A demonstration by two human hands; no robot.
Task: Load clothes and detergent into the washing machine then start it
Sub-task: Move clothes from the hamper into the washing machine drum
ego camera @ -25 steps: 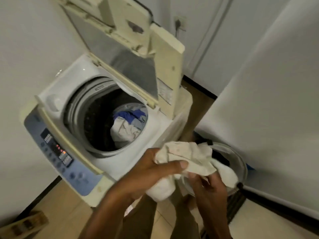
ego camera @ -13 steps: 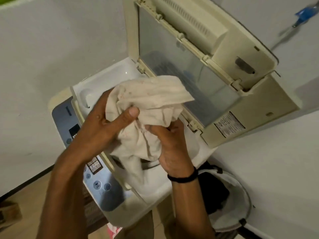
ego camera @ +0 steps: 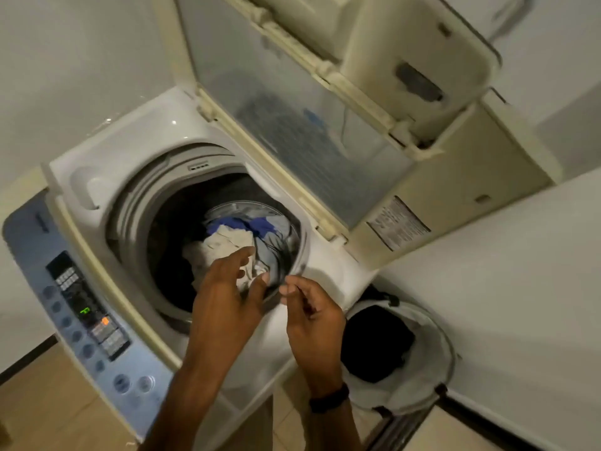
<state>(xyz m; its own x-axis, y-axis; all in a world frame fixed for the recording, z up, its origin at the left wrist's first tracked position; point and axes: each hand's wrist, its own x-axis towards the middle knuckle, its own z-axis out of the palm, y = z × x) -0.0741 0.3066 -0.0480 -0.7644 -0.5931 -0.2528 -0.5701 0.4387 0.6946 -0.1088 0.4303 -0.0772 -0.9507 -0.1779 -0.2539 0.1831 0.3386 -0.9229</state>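
- The washing machine is standing with its lid raised, closing off the drum's far-right side.
- The laundry basket is sitting on the floor to the right, holding a dark garment, probably next; the right hand is nearer.
- The cream cloth is lying in the drum.
- The left hand is hovering over the near rim, grip released; the right hand is curling loosely, grasping nothing.

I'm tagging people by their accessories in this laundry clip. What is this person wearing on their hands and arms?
Both arms are bare as far as the view shows, with no sleeves and no gloves. The right hand has a black band round its wrist. The left hand has nothing on its wrist. No rings show, though the fingers are slightly blurred.
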